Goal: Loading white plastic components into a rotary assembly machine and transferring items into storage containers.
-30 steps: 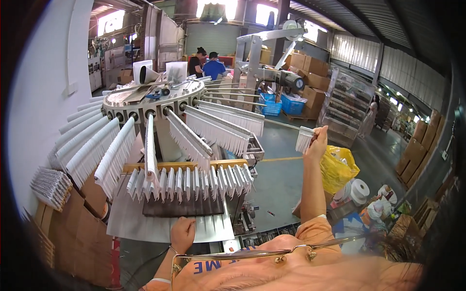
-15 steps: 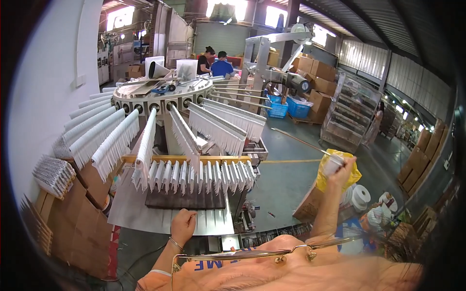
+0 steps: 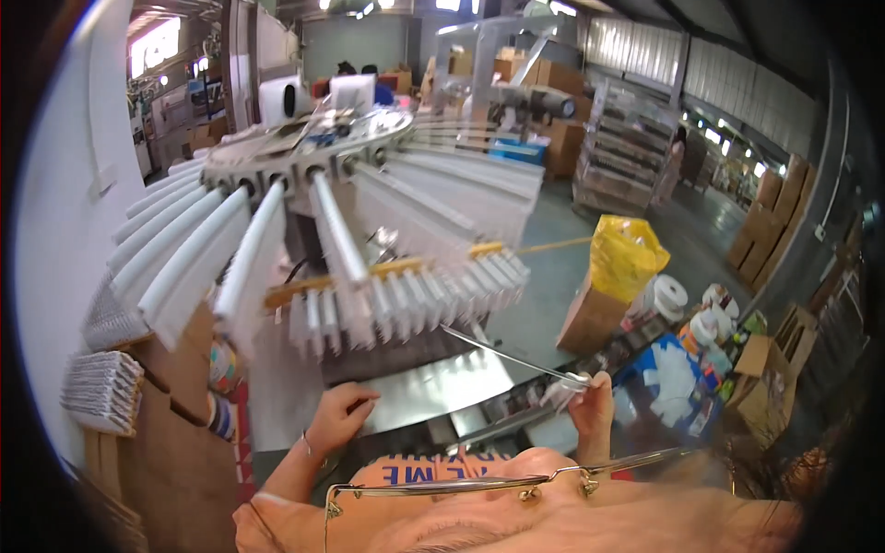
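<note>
My right hand [image 3: 595, 405], at the lower right, is closed around the whitish wrapped end of a long thin rod [image 3: 516, 355]. The rod slants up and left, its far tip near the row of white fringed pieces [image 3: 406, 309]. My left hand [image 3: 341, 415] holds nothing that I can see; its fingers are loosely bent and a little apart, over the near edge of a metal plate [image 3: 433, 382]. Beyond stands a round machine [image 3: 304, 152] with white-covered arms [image 3: 253, 244] spread out like spokes, fringe hanging from them. The row and arms are blurred.
Right of the row stands a carton with a yellow bag [image 3: 627, 258] over its top. White spools [image 3: 668, 295] lie beyond it. At left, a bundle of white strands [image 3: 101, 392] sits by cardboard [image 3: 171, 442]. A wheeled rack [image 3: 627, 152] and stacked boxes stand farther back.
My right hand has brought the rod from beside the yellow bag down and left, toward the fringed row. My left hand's fingers have loosened from a fist. The view has shifted.
</note>
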`<act>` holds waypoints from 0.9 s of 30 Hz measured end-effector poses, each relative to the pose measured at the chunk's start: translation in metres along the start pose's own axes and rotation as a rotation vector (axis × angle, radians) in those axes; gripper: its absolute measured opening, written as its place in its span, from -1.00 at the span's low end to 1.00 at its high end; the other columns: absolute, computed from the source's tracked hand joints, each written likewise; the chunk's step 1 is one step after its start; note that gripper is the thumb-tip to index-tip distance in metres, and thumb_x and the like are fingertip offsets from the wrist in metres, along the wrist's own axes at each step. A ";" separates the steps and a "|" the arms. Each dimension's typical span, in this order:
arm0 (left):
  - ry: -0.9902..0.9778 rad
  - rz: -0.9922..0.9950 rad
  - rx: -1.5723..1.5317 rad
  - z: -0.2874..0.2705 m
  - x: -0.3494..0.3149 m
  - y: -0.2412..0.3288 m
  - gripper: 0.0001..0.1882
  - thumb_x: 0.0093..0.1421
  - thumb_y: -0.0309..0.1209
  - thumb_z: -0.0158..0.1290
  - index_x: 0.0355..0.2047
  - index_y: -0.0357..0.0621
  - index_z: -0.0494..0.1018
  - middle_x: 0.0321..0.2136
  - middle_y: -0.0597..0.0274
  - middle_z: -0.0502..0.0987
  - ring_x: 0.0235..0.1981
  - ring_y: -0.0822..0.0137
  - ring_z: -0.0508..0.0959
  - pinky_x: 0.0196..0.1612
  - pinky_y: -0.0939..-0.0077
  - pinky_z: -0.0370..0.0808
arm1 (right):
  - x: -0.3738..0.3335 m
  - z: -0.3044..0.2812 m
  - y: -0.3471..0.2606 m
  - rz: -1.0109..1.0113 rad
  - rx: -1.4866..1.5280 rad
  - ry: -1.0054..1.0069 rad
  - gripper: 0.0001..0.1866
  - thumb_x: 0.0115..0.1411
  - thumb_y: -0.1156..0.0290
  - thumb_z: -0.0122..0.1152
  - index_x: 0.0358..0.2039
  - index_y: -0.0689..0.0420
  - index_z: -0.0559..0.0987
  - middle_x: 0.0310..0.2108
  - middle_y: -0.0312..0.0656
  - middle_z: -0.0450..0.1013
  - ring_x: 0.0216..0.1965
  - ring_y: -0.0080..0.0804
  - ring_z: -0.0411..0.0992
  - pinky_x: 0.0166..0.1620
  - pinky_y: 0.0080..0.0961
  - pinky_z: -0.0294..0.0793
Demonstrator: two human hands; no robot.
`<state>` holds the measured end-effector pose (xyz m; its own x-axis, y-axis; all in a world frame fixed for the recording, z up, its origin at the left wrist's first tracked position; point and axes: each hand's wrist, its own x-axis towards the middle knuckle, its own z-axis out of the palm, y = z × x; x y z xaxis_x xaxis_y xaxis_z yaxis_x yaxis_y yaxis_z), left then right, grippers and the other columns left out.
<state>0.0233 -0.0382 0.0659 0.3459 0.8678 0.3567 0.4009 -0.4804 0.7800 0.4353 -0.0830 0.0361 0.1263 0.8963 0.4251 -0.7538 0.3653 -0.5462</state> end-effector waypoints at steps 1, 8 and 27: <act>-0.026 0.111 0.029 -0.019 -0.005 -0.012 -0.86 -0.01 -0.53 0.00 -0.40 -0.26 0.47 -0.59 0.13 0.43 -0.58 0.33 0.41 -0.50 0.53 0.33 | -0.010 0.024 0.023 0.020 -0.014 -0.087 -0.75 0.08 0.21 0.10 -0.44 0.12 0.36 -0.41 -0.20 0.34 -0.38 -0.46 0.33 -0.43 -0.66 0.42; 0.042 -0.244 -0.459 -0.108 0.009 -0.081 -0.85 0.13 -0.43 -0.09 -0.34 -0.20 0.42 -0.66 0.42 0.31 -0.66 0.57 0.30 -0.60 0.72 0.21 | -0.070 0.172 0.094 -0.207 -0.740 0.176 -0.85 0.04 0.37 0.16 -0.50 0.18 0.45 -0.50 -0.19 0.34 -0.45 -0.42 0.35 -0.37 -0.57 0.36; 0.083 -0.249 -1.030 -0.104 0.085 -0.129 -0.84 0.07 -0.44 -0.15 -0.33 -0.13 0.36 -0.68 0.37 0.29 -0.78 0.56 0.15 -0.74 0.72 0.01 | -0.087 0.353 0.147 -0.406 -1.689 -0.252 -0.76 -0.15 0.68 0.11 -0.38 0.25 0.49 -0.52 -0.11 0.38 -0.51 -0.27 0.39 -0.46 -0.52 0.38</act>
<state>-0.0870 0.1102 0.0490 0.2787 0.9514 0.1308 -0.4729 0.0174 0.8810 0.0862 -0.1963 0.1735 -0.0975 0.6929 0.7144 0.7541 0.5199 -0.4013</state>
